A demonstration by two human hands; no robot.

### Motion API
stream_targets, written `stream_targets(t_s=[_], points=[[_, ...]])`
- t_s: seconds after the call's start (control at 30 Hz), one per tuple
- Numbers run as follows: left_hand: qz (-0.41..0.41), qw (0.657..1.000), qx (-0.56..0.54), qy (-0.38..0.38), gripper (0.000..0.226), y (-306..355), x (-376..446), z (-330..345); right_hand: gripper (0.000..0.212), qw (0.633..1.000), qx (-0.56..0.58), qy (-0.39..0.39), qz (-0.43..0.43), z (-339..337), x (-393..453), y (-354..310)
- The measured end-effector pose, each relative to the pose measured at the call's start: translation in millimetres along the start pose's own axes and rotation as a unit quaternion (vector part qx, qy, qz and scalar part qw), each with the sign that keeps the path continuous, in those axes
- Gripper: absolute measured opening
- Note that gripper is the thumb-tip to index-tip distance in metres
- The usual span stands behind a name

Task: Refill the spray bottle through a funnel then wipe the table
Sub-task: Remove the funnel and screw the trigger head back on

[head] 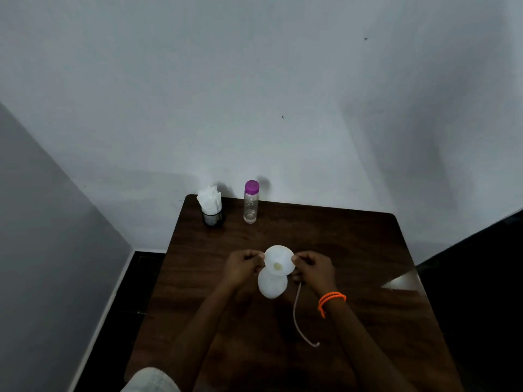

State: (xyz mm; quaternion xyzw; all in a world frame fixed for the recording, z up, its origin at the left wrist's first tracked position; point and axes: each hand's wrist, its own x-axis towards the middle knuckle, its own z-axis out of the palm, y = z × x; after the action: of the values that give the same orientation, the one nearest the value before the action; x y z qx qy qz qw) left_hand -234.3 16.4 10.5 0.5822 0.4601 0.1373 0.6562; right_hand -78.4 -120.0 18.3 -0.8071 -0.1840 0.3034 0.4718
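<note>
A white spray bottle (272,287) stands without its top in the middle of the dark wooden table (353,250). A white funnel (278,260) sits in its neck. My left hand (242,268) pinches the funnel's left rim and my right hand (314,270) pinches its right rim. A thin pale dip tube (297,315) hangs out from under my right hand and curves down over the table; the spray head it belongs to is hidden in that hand. A clear water bottle (251,206) with a purple cap stands at the table's far edge.
A black holder with white tissues (211,209) stands at the table's far left corner, beside the water bottle. White walls close off the far side and the left. A pale cloth-like shape (150,380) shows at the bottom left.
</note>
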Motion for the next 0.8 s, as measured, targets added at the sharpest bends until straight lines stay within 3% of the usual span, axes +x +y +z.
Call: stream_targets(t_s=[0.27, 0.8], points=[[-0.018, 0.999, -0.031, 0.003, 0.012, 13, -4, 3, 0.006, 0.998, 0.043, 0.029, 0.031, 2, -1, -4], [-0.051, 0.991, -0.115, -0.051, 0.016, 57, 30, -4, 0.014, 0.996, 0.081, -0.035, 0.003, -18, 35, -38]])
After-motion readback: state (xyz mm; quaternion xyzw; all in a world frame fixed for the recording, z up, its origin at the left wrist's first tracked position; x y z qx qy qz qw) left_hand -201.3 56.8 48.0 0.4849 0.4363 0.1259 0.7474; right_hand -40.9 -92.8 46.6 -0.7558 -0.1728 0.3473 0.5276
